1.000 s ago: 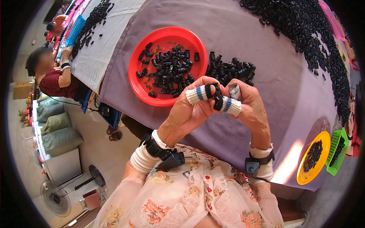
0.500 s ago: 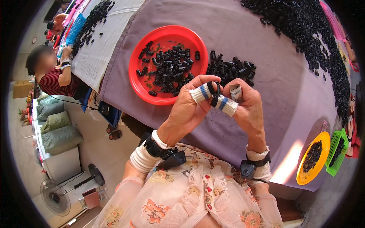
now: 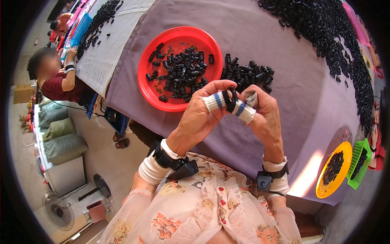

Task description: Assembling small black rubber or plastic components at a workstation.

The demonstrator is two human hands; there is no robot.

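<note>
Apparently, the left hand [image 3: 198,115] and the right hand [image 3: 267,113] were both pinched closely around one small black part [image 3: 233,93], its long axis running roughly near to far, the left being nearer to the red tray [image 3: 178,37] at far left.

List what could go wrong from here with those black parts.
1. The small black part is pinched at the fingertips of the left hand and right hand, so it could slip and drop.
2. The loose pile lies right beside the red tray, so similar-looking pieces might get mixed.
3. The yellow plate sits near the table's edge; a knock could perhaps spill its dark contents.
</note>
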